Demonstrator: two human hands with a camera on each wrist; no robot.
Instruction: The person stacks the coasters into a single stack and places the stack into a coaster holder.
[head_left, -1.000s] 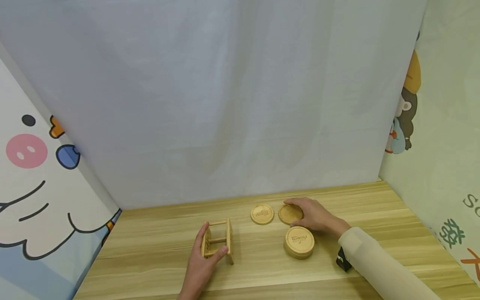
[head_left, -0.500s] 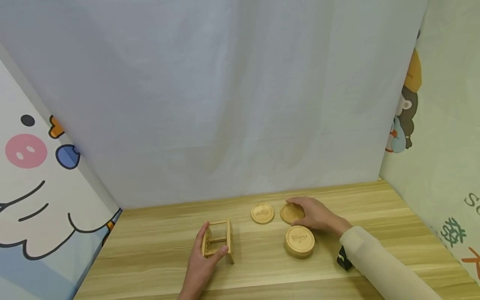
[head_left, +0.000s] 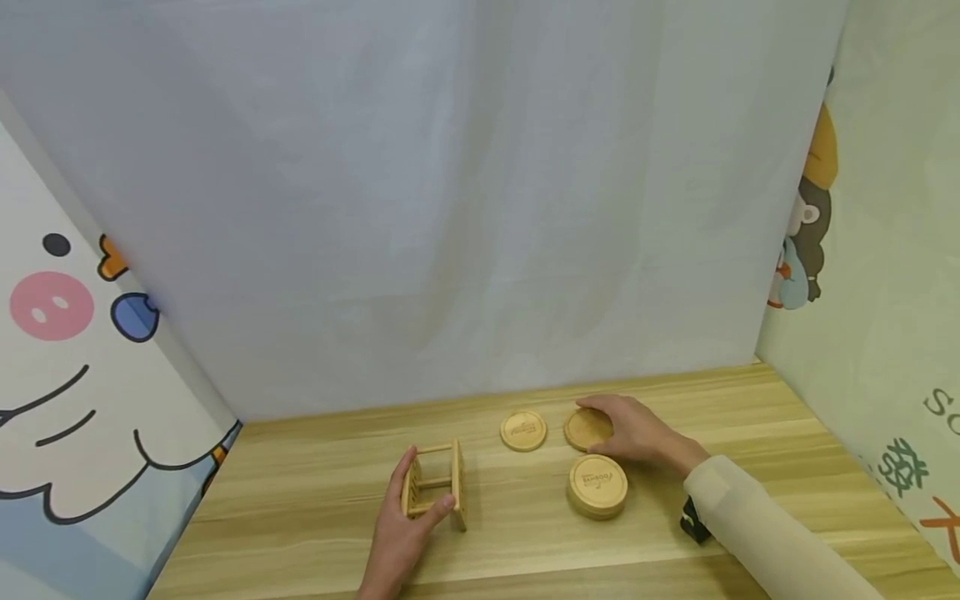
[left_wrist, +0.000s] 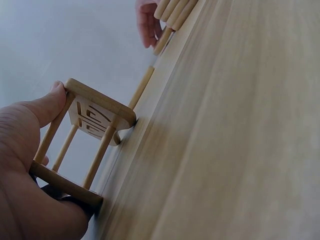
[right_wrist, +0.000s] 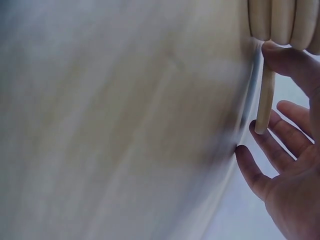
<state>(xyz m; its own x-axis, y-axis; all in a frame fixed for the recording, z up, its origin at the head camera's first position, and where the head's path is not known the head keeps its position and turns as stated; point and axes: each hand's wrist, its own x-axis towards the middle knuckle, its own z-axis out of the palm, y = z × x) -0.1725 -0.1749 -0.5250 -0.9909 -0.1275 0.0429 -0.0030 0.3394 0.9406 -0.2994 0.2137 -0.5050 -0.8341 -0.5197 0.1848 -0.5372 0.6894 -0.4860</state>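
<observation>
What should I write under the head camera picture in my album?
The left hand grips a rack while the right hand holds a disc beside a stack.

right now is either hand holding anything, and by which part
The left hand grips the wooden rack across its two end panels; the right hand holds a round coaster by its edge.

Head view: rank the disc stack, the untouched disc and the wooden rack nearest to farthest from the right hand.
1. Disc stack: near side of the right hand.
2. Untouched disc: left of that hand.
3. Wooden rack: farther left, in the left hand.
</observation>
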